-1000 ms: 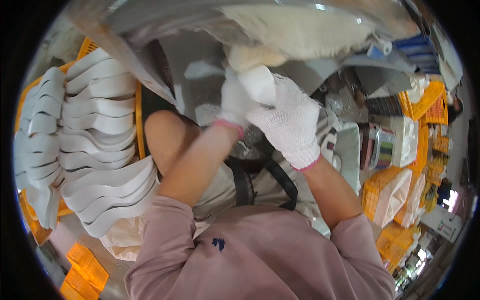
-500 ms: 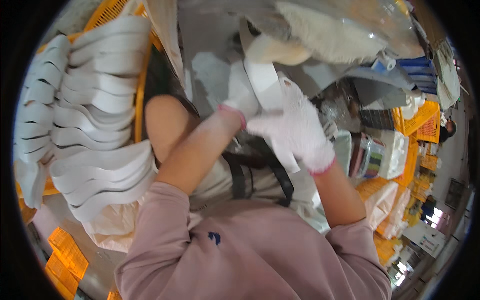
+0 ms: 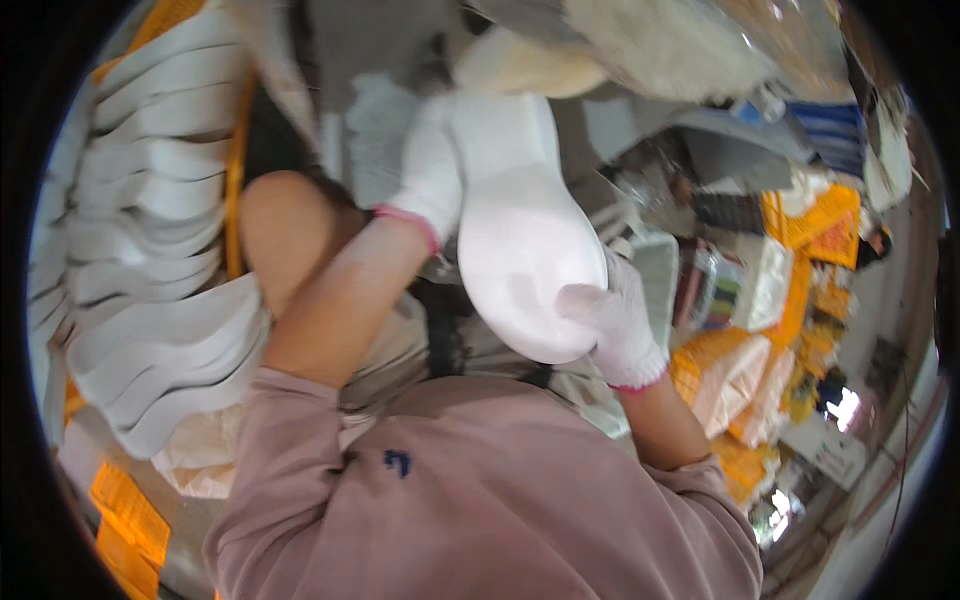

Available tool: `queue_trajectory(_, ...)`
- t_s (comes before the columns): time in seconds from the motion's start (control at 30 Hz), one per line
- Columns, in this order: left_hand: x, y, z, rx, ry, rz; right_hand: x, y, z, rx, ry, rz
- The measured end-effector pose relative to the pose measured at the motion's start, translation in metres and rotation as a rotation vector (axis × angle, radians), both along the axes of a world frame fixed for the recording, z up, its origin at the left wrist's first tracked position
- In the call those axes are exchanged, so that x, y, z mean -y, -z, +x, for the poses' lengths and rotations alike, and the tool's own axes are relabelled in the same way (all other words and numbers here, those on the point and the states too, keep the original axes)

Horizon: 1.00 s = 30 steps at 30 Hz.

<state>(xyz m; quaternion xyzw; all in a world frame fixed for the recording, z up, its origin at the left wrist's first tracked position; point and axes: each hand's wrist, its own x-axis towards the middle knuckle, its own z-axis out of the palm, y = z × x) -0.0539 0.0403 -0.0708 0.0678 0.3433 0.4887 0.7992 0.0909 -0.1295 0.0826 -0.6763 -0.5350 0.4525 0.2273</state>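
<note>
A smooth white shoe sole [image 3: 520,240] lies between my hands, its broad toe end toward me and its narrower end at the far side. My left hand [image 3: 432,160], in a white knit glove with a pink cuff, grips the sole's far left edge; its fingertips are hidden. At the near right edge my gloved right hand [image 3: 622,318] is closed on the toe end, with the thumb over the top face and the other fingers underneath. Just beyond the far end is a rounded cream-coloured pad or wheel [image 3: 530,65], close to the sole; whether they touch I cannot tell.
On the left, several white soles [image 3: 160,195] are stacked in a yellow crate [image 3: 238,170]. A grey machine surface [image 3: 365,50] and a plastic-covered pale bundle [image 3: 680,65] lie beyond my hands. Orange crates [image 3: 815,225] and a white foam box [image 3: 765,285] stand at right.
The sole has turned from a steep angle to show its broad face. My right hand has moved down toward me onto its toe end; my left hand has shifted left. The whole view has shifted slightly.
</note>
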Motion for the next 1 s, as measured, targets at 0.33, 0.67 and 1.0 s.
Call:
queue_trajectory(0.33,0.018,-0.062,-0.042,-1.324,0.369,1.186,0.034,0.010,0.039,-0.669,0.464,-0.189)
queue_trajectory(0.67,0.141,-0.185,-0.312,-2.274,0.504,1.171,0.154,0.084,0.139,0.523,0.288,-0.182)
queue_trajectory(1.0,0.069,-0.211,-0.320,-2.780,0.547,0.933,0.056,0.058,0.019,0.257,-0.024,0.191)
